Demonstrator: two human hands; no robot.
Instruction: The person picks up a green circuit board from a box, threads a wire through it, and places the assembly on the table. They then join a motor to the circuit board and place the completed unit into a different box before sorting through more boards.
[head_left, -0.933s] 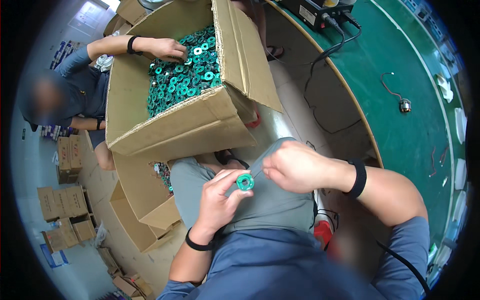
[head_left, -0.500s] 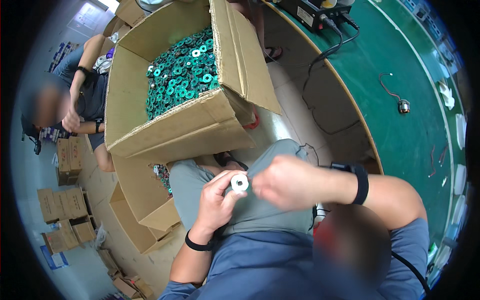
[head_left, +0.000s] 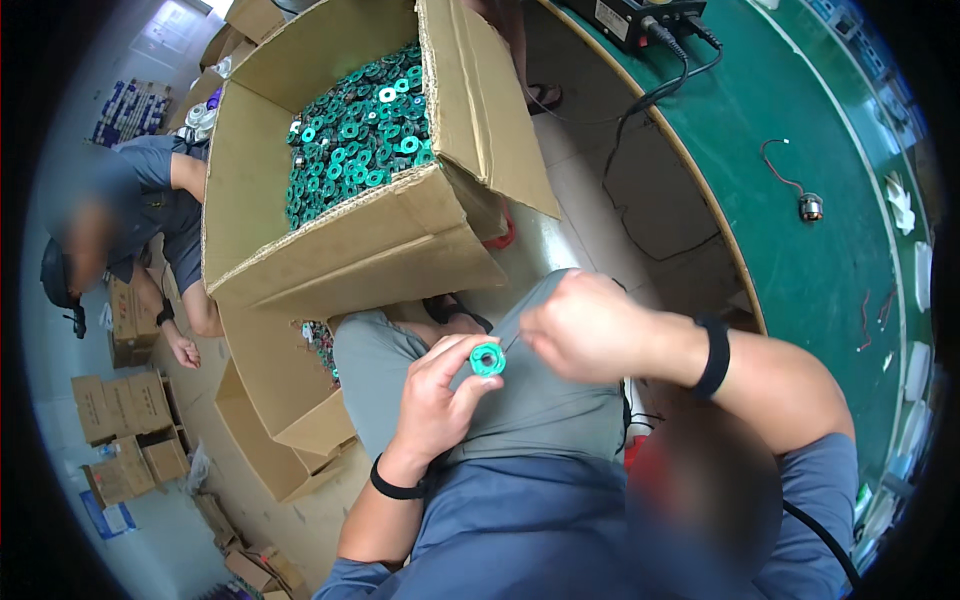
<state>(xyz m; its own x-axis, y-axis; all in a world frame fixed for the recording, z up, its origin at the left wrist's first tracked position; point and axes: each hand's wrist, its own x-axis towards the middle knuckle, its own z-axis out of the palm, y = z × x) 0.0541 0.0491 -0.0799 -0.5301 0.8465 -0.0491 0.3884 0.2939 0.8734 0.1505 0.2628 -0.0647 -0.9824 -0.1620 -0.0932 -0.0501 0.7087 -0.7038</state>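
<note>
My left hand (head_left: 432,402) pinches a small round part with a green ring-shaped face (head_left: 488,359) and a hole in its middle. It is held above my lap, between thumb and fingers. My right hand (head_left: 588,328) is closed just to the right of it, fingertips pressed together. Something thin and dark seems to run between those fingertips and the part, too fine to identify. Beyond my knees, an open cardboard box (head_left: 370,235) holds many green ring-shaped pieces (head_left: 350,140).
A lower carton (head_left: 285,385) with small mixed parts stands left of my knee. On the green workbench (head_left: 760,110) at right lie a small motor with a red wire (head_left: 810,207) and a black cabled device (head_left: 640,18). Another person (head_left: 165,190) sits at far left.
The held part showed a white face before; its green face shows now, slightly higher. My right hand has shifted a little upward. At left, the other person's raised arm has dropped toward the floor.
</note>
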